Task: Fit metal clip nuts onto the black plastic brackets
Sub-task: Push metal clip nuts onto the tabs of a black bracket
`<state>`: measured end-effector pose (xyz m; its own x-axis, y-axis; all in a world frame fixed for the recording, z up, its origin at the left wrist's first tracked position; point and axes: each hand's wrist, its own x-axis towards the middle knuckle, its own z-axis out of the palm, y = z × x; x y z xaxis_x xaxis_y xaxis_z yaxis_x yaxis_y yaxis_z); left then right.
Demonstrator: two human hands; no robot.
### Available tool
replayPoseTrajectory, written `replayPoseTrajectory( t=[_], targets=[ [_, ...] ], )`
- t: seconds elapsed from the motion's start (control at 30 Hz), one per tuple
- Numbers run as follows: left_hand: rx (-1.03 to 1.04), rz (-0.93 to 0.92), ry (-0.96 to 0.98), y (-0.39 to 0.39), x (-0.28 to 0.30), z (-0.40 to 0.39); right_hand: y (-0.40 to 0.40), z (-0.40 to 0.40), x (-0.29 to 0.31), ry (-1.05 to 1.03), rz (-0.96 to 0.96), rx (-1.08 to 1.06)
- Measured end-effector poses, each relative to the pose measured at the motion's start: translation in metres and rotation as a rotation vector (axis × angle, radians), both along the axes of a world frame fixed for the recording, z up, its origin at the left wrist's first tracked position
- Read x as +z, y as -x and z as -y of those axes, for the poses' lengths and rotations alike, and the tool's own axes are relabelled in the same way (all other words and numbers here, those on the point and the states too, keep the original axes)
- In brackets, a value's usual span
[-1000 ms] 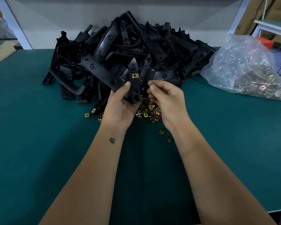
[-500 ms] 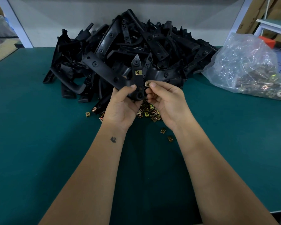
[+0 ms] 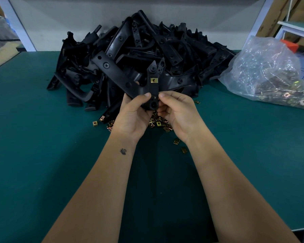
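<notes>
Here both hands, left hand (image 3: 132,114) and right hand (image 3: 177,111), gripped one black bracket (image 3: 123,79) before the bracket pile (image 3: 165,46), a clip nut (image 3: 154,80) fitted on it.

Black brackets (image 3: 140,50), seemingly brass-gold clip nuts (image 3: 159,123), teal table (image 3: 42,155).

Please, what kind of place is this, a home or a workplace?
Most likely a small factory assembly bench. A big pile of identical black brackets lies on a green work mat, with loose clip nuts and a clear bag of more nuts beside it.
</notes>
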<state>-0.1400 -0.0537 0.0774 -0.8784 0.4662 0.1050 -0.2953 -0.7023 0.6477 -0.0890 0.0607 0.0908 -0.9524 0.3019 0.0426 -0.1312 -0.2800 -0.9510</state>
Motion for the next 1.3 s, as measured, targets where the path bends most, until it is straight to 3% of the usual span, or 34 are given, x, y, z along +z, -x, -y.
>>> replayPoseTrajectory(
  t=[0.27,0.53,0.73,1.3],
  targets=[
    [0.027,-0.005,0.007,0.0007,-0.0017,-0.0001,0.0004,-0.0007,-0.0001,0.053,0.016,-0.014],
    [0.035,-0.04,0.039,0.0011,-0.0025,0.0008,0.0,0.0002,-0.0009,-0.087,0.026,-0.026],
    [0.023,-0.027,-0.005,0.0016,-0.0024,-0.0007,0.0003,-0.0013,-0.0004,0.014,0.021,-0.027],
    [-0.051,-0.113,0.019,0.0007,-0.0053,0.0018,-0.0017,-0.002,-0.0011,-0.055,0.04,-0.002]
  ],
)
